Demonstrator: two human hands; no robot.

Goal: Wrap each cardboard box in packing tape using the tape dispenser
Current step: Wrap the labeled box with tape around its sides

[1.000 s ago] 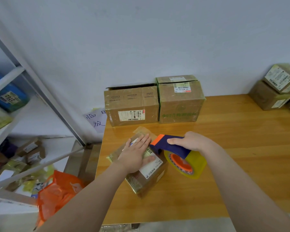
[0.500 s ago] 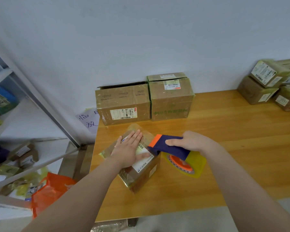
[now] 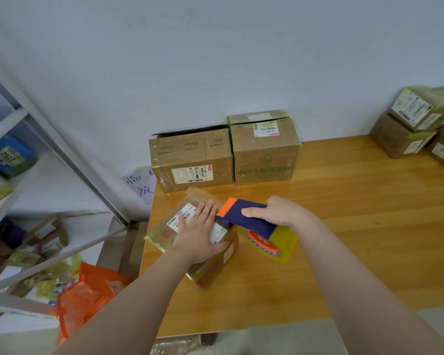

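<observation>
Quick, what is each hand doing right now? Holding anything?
Left hand: open, pressing flat on the box.
Right hand: closed around the tape dispenser.

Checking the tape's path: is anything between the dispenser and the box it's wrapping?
Nothing separates them: the tape dispenser, gripped by the right hand, meets the small cardboard box with its orange end. The left hand lies flat on the box top beside that end, possibly in the tape's way.
</observation>
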